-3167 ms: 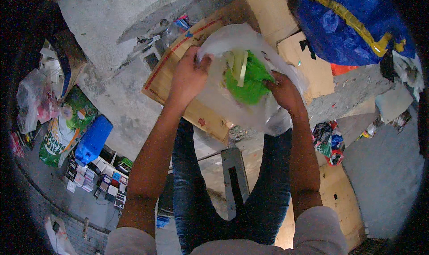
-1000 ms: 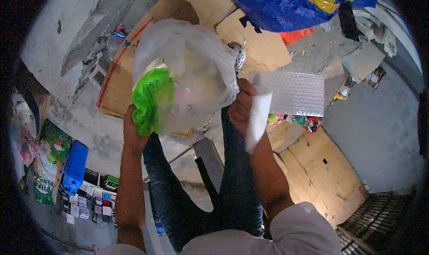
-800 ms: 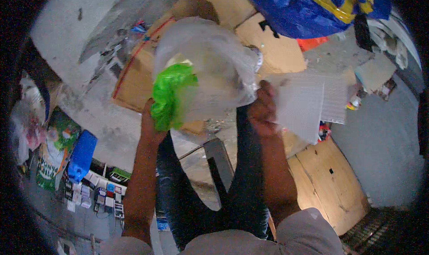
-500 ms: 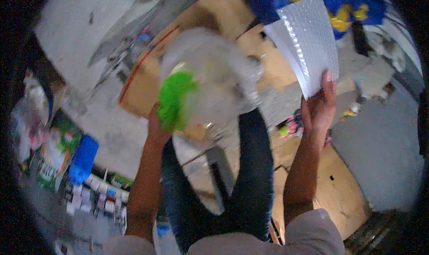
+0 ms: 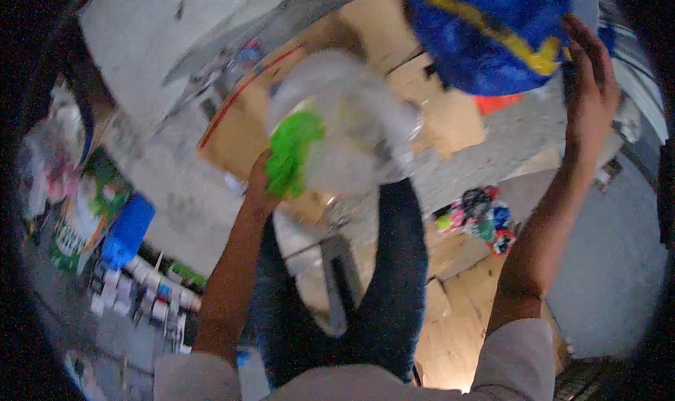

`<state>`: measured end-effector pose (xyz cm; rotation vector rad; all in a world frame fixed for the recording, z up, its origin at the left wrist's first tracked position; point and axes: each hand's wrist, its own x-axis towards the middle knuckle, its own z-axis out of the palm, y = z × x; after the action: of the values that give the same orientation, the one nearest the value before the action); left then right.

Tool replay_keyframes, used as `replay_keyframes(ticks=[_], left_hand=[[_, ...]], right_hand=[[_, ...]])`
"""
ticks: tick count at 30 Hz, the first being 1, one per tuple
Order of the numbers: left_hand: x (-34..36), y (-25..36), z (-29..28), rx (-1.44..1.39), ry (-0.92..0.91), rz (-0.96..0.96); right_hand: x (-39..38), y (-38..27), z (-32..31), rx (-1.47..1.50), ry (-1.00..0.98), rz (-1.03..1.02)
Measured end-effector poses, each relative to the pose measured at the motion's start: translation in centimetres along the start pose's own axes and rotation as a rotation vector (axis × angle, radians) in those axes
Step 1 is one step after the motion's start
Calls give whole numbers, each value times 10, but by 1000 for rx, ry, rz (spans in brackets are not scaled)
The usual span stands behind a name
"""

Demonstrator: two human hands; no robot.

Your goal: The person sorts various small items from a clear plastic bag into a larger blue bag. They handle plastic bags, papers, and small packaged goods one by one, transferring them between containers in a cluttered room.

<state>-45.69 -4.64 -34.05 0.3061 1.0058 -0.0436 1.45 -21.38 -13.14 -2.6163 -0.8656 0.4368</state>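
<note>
Left hand (image 5: 261,183) closed on bunched green plastic (image 5: 295,151), at the left side of a cloudy clear bag (image 5: 351,148), above the knees. Right hand (image 5: 590,95), gripping a bubble-wrap sheet half a second ago, now out by the right edge of the blue bag (image 5: 485,49) with yellow tape, fingers extended, seemingly empty; too blurred to tell if it touches. Sheet out of sight, so only the green plastic looks held, right side free
</note>
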Motion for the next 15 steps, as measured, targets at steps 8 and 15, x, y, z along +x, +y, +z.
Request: replay_keyframes(ticks=[8,15], left_hand=[[-9,-3,7,-232,16,-87],[-31,0,0,399,129,186]], right_hand=[[-178,-54,272,30,-710,-119],[-220,-4,261,585,-389,83]])
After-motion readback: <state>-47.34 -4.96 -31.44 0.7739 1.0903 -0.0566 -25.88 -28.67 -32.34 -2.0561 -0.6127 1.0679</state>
